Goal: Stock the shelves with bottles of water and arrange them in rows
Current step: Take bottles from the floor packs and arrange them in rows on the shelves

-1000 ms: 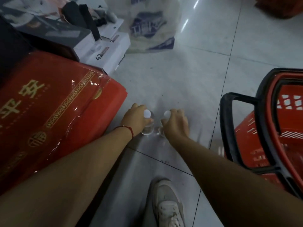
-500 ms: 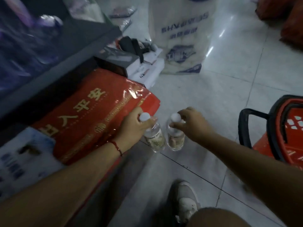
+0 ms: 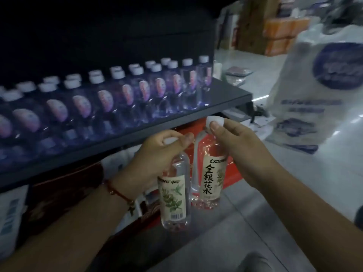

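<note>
shelf (image 3: 196, 112): dark, slanting up toward right | carrying rows of capped water bottles (image 3: 125, 95), standing upright, touching side by side | floor (image 3: 294, 193): pale tiles, bearing white printed bag (image 3: 314, 95) at right, beside shelf end

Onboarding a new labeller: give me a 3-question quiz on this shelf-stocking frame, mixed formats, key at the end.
1. True or false: each hand holds one bottle by its cap end.
2. Where do the two held bottles hang relative to the shelf? A) above it B) below its front edge C) resting on it
3. Fill in: the red string bracelet is on the ___ wrist.

Key:
1. True: left hand holds the left bottle, right hand the right bottle.
2. B: the shelf edge is above them.
3. Left; bracelet.
</note>
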### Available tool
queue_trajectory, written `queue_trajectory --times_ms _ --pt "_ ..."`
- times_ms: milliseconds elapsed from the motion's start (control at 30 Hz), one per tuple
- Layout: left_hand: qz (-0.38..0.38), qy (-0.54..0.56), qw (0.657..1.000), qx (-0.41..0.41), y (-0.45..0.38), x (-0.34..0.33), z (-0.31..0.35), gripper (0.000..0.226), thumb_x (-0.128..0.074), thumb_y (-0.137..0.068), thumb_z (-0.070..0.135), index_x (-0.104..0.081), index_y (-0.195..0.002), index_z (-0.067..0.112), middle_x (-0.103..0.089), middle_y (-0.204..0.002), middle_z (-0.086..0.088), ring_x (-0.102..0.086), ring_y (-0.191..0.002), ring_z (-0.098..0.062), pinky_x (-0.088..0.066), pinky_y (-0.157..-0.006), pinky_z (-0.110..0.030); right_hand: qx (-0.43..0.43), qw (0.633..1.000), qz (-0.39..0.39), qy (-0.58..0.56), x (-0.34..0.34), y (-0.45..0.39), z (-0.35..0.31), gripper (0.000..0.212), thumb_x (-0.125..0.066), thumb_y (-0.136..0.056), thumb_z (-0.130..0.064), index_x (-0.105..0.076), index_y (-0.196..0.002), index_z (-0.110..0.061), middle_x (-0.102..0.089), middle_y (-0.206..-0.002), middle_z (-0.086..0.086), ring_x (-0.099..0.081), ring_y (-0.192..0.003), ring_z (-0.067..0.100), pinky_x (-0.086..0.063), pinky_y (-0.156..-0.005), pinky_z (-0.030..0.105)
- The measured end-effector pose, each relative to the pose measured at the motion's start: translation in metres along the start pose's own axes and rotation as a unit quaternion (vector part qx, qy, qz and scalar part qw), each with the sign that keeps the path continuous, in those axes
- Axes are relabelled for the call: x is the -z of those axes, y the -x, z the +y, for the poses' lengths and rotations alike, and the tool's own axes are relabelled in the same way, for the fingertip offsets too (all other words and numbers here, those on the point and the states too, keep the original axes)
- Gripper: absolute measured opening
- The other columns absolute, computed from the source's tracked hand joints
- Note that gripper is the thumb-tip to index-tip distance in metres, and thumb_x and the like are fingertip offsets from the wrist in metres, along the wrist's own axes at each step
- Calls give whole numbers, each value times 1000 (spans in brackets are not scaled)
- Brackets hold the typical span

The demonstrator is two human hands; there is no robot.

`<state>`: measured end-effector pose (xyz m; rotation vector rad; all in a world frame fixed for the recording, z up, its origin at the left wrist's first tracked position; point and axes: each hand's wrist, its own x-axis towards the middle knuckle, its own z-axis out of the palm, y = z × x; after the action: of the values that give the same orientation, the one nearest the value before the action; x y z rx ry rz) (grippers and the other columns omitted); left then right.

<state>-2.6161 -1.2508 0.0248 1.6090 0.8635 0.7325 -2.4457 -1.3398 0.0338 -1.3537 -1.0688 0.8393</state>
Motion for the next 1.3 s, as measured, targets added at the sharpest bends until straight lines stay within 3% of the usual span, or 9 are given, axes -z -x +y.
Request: queue_trajectory --times_ms 133,333,467,667,767,933,1033,1200,1300 --pt "42 -30 999 12 30 32 -11 43 -70 -68 62 -73 -89 24 -76 -79 0 -68 -68 -9 -52 -60 -18 -44 996 -46 -60 -54 -7 5 30 -63 -91 -44 -73 -101 -18 -77 -97 1 -74 -89 14 -57 -76 31" --pt "27 -32 999 -4 42 66 -21 26 -73 -86 44 -70 -110 34 -76 -98 20 -71 -93 3 -54 -81 -15 -84 984 -63 -143 -103 -17 -1 27 -67 -92 -33 -72 -97 -7 -76 -85 10 -72 -74 20 -57 -63 27" --pt "-52 -47 998 5 33 68 -27 21 -71 -89 45 -72 -109 39 -77 -105 12 -72 -104 -10 -55 -97 -30 -90 984 -41 -151 -98 -15 4 29 -72 -84 -33 -73 -96 -7 -75 -83 8 -72 -71 18 -56 -59 26" --pt "-81 -38 996 -16 18 43 -27 29 -68 -91 43 -74 -116 28 -79 -98 4 -73 -93 -9 -57 -81 -24 -122 982 -6 -143 -73 -21 9 60 -79 -67 -39 -64 -112 -2 -75 -87 13 -71 -68 20 -56 -58 27" --pt "-81 -18 997 4 11 39 -40 32 -69 -88 46 -74 -115 31 -77 -104 -6 -72 -101 -24 -55 -93 -41 -157 976 -13 -152 -68 -28 21 70 -81 -68 -40 -61 -118 3 -73 -99 19 -71 -82 26 -58 -68 34" --pt "-85 18 995 40 3 52 -51 47 -71 -78 54 -70 -119 31 -77 -107 1 -71 -106 -32 -57 -93 -44 -156 954 -117 -228 -50 -37 33 61 -73 -77 -14 -50 -131 0 -62 -123 24 -61 -104 31 -51 -90 44" --pt "-53 64 994 71 3 61 -54 59 -70 -72 53 -69 -120 19 -75 -110 -11 -72 -96 -24 -58 -75 -27 -162 959 -122 -198 -55 -37 37 78 -92 -63 -37 -56 -123 -1 -63 -125 24 -63 -103 31 -56 -91 43" --pt "-13 111 988 111 0 65 -56 60 -73 -69 56 -73 -110 13 -77 -103 -8 -72 -83 -20 -55 -66 -27 -196 971 -138 14 -81 -26 31 79 -47 -76 -78 -65 -97 -3 -71 -89 19 -69 -81 32 -58 -86 51" --pt "2 112 986 124 0 65 -57 59 -73 -68 55 -74 -109 13 -77 -100 -9 -72 -76 -17 -55 -58 -24 -212 964 -153 55 -85 -23 35 83 -32 -81 -83 -65 -88 -7 -72 -85 18 -71 -85 36 -57 -91 52"
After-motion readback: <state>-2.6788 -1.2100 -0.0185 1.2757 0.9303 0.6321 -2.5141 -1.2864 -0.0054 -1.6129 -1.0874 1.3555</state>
